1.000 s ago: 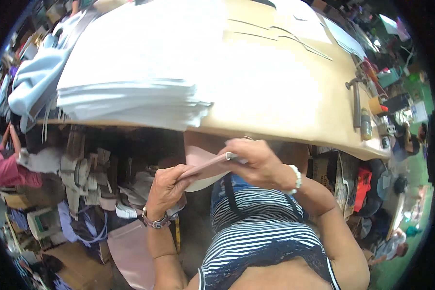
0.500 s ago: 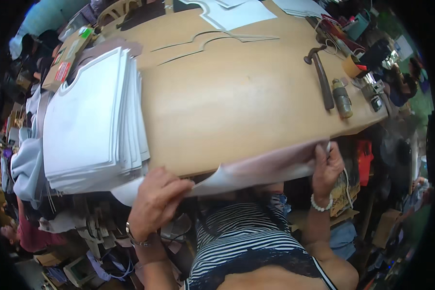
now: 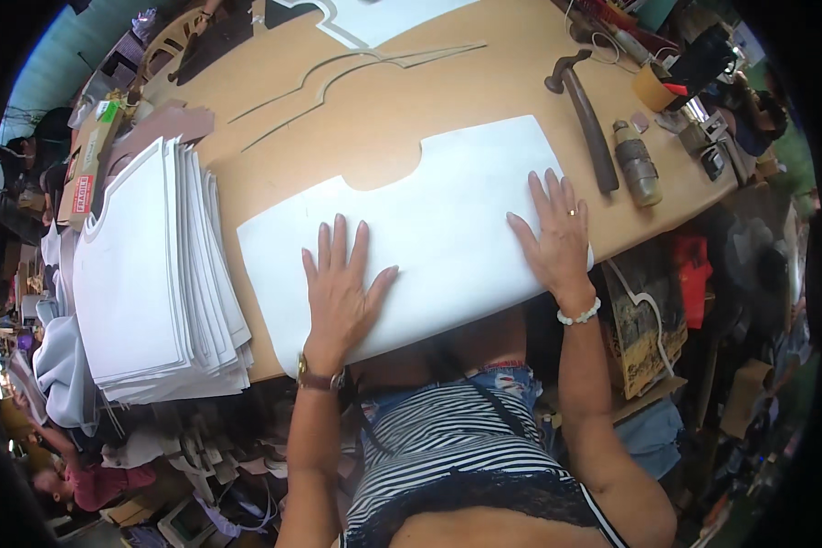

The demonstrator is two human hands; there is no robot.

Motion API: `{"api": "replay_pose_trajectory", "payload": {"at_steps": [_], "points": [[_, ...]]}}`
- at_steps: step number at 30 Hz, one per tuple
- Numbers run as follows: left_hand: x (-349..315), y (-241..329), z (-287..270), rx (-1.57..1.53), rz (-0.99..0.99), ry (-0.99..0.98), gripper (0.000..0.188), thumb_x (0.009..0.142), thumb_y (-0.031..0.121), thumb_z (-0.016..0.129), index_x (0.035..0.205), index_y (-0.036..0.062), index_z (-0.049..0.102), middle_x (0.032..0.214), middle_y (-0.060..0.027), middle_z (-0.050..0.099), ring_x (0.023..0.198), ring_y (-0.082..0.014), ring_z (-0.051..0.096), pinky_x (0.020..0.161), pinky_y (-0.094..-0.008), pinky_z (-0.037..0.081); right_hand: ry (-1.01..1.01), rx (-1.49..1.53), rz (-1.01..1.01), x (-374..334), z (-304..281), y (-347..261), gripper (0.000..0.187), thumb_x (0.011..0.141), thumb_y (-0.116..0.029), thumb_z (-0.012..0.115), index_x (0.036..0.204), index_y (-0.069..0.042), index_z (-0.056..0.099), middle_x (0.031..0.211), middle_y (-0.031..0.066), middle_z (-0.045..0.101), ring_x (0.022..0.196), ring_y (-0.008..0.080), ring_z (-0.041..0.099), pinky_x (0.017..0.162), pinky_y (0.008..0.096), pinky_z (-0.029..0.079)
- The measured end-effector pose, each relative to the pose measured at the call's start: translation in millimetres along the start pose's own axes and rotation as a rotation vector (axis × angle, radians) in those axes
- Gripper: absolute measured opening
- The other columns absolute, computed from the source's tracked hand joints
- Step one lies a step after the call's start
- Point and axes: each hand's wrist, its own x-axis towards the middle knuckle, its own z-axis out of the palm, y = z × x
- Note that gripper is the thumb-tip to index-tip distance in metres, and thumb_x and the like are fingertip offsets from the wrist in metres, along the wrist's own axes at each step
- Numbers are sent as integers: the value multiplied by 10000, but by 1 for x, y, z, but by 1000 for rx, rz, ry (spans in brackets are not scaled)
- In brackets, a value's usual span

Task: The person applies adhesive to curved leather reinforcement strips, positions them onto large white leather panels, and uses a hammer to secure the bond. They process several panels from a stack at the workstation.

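Observation:
A white cut sheet (image 3: 429, 228) with a rounded notch in its far edge lies on the table in front of me. Its near edge bends down over the table's front edge. My left hand (image 3: 340, 292) rests flat on the sheet's left part, fingers spread. On the right part, my right hand (image 3: 554, 233) also lies flat with its fingers apart, near the right edge. Left of the sheet stands a stack of similar white cut sheets (image 3: 137, 283).
The tan table (image 3: 274, 173) bears thin curved strips (image 3: 365, 64) and another white piece (image 3: 393, 20) farther back. A hammer (image 3: 586, 123) and a bottle (image 3: 637, 164) lie to the right. At the far left is a cardboard box (image 3: 91, 164). A person in pink (image 3: 100, 475) is at the lower left.
The sheet, earlier held up by its edge at the table's front with its pinkish underside showing, now lies white side up on the table. Both hands have gone from gripping to lying flat.

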Motion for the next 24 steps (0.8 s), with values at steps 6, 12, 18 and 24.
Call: {"api": "replay_pose_trajectory", "payload": {"at_steps": [6,12,18,24], "points": [[-9,8,-17,-34,26,1,611,879,434,552,1358,74,434,1444,-194,331,1357,-376,256,1075,-574,175,4,53,29,-18,-4,0,599,875,-398,564,1353,-59,441,1433,190,351,1322,412,295,1057,582,221],[92,-31,-43,28,188,357,363,828,153,631,1175,66,564,1220,-148,541,1187,-351,460,981,-453,368,4,58,27,-5,-15,-10,592,868,-375,578,1327,-20,462,1430,224,337,1330,425,274,1067,580,209],[254,-59,-57,5,265,395,284,841,62,562,1123,35,586,1088,-148,620,1008,-330,580,850,-396,471,-52,159,7,12,-6,-27,569,863,-369,586,1328,-59,476,1435,231,322,1332,433,264,1078,567,199],[331,-122,2,77,314,410,293,853,89,484,1122,64,596,1005,-143,647,963,-316,610,795,-419,497,-78,212,12,13,-8,-33,551,861,-374,589,1319,-81,497,1435,221,328,1329,430,268,1080,563,193]]}}
